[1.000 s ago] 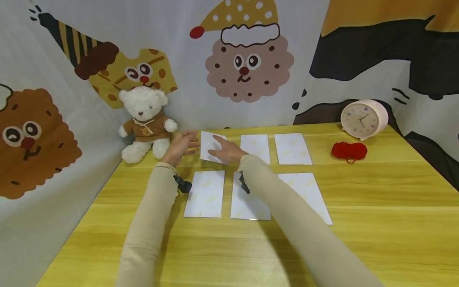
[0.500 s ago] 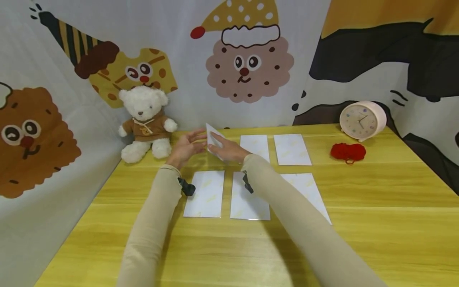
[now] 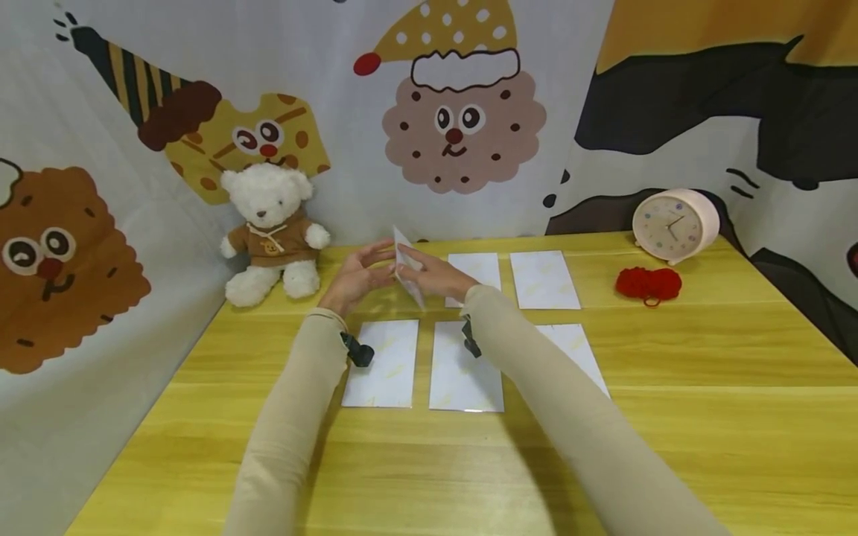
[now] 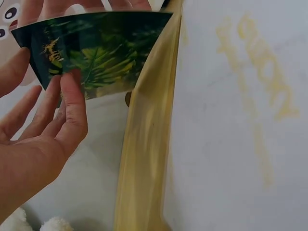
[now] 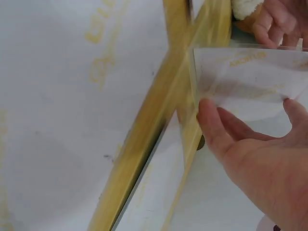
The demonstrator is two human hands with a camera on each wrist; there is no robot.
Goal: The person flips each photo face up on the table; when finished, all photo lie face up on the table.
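Observation:
My right hand (image 3: 437, 277) holds up a glossy photo card (image 4: 108, 60) above the back of the table, fingers and thumb at its edges. The card's picture side, green leaves on a dark ground, faces my left hand (image 3: 358, 278). In the right wrist view its white back (image 5: 236, 74) with faint yellow print shows. Fairly straight, spread fingers (image 4: 74, 103) of my left hand touch the picture side. Below, white cards lie face down: one at front left (image 3: 382, 365), one at front middle (image 3: 462, 380), others at right and behind.
A white teddy bear (image 3: 268, 231) in a brown hoodie sits at the back left. A pink alarm clock (image 3: 673, 225) and a red yarn bundle (image 3: 648, 284) are at the back right of the wooden table (image 3: 402, 469). A printed cloth (image 3: 462, 126) hangs behind.
The card has turned from nearly facing the head camera to nearly edge-on, moving slightly right. My left hand has moved right, up to the card.

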